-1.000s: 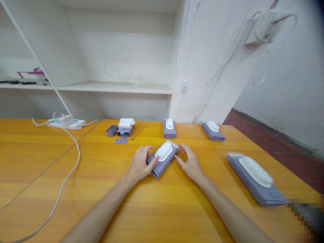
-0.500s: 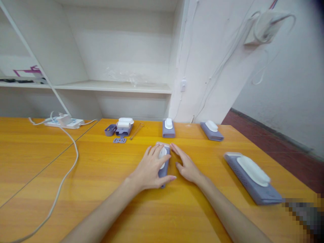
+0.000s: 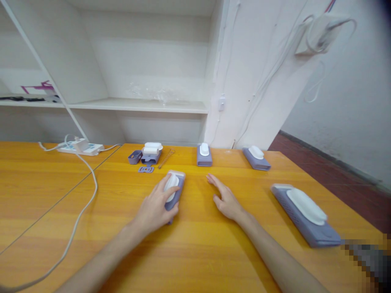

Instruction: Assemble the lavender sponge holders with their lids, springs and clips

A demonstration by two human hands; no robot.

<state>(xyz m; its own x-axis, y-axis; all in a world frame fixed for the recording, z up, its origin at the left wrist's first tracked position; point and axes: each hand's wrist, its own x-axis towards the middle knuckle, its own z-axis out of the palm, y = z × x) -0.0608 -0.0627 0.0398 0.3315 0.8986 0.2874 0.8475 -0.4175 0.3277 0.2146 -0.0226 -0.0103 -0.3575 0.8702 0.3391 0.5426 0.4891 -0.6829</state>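
Observation:
My left hand [image 3: 157,205] is wrapped over a flat purple-grey case with a white oval part on top [image 3: 179,188], its thumb along the near right side. The hand covers much of the left side of the case. To the right, apart from it, my right hand [image 3: 226,199] rests by the wooden table [image 3: 201,256] with fingers stretched out and nothing in them. Similar cases lie around: one large case [image 3: 305,211] on the right, one case [image 3: 204,160] straight ahead and another case [image 3: 257,163] at the back right.
At the back left lie a case with a white roll [image 3: 151,156], a small purple-grey cup [image 3: 135,157], a flat cut-out plate [image 3: 146,169] and a thin coiled spring [image 3: 166,159]. A power strip [image 3: 88,149] trails a white cable [image 3: 80,219]. White shelves [image 3: 137,104] stand behind.
My left hand has shifted left along the table with the case, which now lies more tilted. My right hand has stayed almost in place, so a wider gap lies between it and the case.

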